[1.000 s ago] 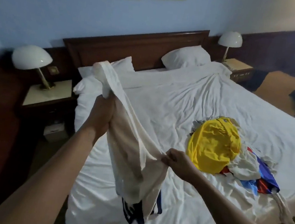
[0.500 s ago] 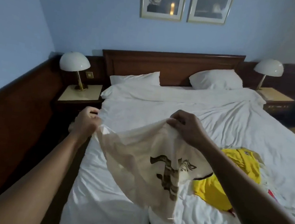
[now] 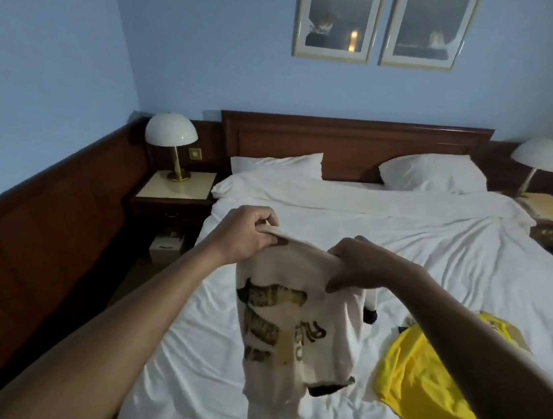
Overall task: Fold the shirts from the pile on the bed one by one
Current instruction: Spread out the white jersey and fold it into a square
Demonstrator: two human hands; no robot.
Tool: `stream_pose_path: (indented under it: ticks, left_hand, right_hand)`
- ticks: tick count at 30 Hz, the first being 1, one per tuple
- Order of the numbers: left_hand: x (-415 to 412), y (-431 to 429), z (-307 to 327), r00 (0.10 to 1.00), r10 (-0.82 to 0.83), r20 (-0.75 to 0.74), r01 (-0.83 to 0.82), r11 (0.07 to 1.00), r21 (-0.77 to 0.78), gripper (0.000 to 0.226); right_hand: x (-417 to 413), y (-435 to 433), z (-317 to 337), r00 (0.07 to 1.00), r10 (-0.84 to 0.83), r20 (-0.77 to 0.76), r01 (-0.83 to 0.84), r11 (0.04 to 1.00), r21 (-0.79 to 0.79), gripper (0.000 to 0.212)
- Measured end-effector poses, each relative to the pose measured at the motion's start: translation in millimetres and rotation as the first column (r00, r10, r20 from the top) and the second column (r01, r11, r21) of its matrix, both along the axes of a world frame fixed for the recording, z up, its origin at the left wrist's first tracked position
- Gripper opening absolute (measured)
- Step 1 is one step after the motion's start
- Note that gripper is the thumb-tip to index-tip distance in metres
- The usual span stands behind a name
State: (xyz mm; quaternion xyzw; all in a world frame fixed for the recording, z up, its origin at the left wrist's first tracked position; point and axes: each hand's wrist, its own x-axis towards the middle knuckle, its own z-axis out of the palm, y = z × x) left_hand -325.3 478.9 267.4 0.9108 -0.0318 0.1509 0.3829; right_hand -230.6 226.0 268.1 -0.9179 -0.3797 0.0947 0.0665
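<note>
Cream shirt (image 3: 293, 318): soft, limp, dark blurred print, dark trim. Your left hand (image 3: 248, 233) and right hand (image 3: 361, 270) pinch its top edge; it hangs below them over the wrinkled white bed (image 3: 435, 255). Yellow shirt (image 3: 421, 381) in the pile, partly hidden by your right arm

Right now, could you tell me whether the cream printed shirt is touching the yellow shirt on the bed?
Apart. The head view shows the cream printed shirt hanging from both hands, with a strip of white bedsheet visible between it and the yellow shirt.
</note>
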Motion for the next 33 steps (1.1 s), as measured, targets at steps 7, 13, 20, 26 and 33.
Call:
stream_pose_path:
  ticks: [7, 13, 20, 26, 33]
  left_hand:
    - [-4.4, 70.1, -2.3, 0.967, 0.176, -0.185, -0.051, 0.845, 0.533, 0.025]
    - [-14.7, 113.6, -1.5, 0.910, 0.414, -0.026, -0.342, 0.784, 0.519, 0.020]
    - [-33.5, 166.2, -11.0, 0.820, 0.571, 0.048, -0.554, 0.769, 0.317, 0.022]
    - [-46.5, 153.7, -5.3, 0.867, 0.475, -0.150, -0.483, 0.876, -0.017, 0.033]
    - [-25.9, 115.8, 42.0, 0.953, 0.257, -0.162, -0.300, 0.880, -0.369, 0.049]
  right_hand:
    - [52.0, -16.8, -1.2, 0.971, -0.123, 0.205, 0.107, 0.990, 0.088, 0.030]
    - [82.8, -25.7, 5.5, 0.934, -0.274, 0.231, 0.204, 0.937, 0.285, 0.007]
    - [89.0, -53.2, 8.8, 0.889, -0.459, 0.014, 0.387, 0.766, 0.512, 0.028]
    - [85.6, -79.0, 7.3, 0.892, -0.249, -0.377, 0.424, 0.750, 0.508, 0.009]
    - [80.7, -86.6, 49.2, 0.784, -0.040, -0.619, 0.575, 0.423, 0.700, 0.036]
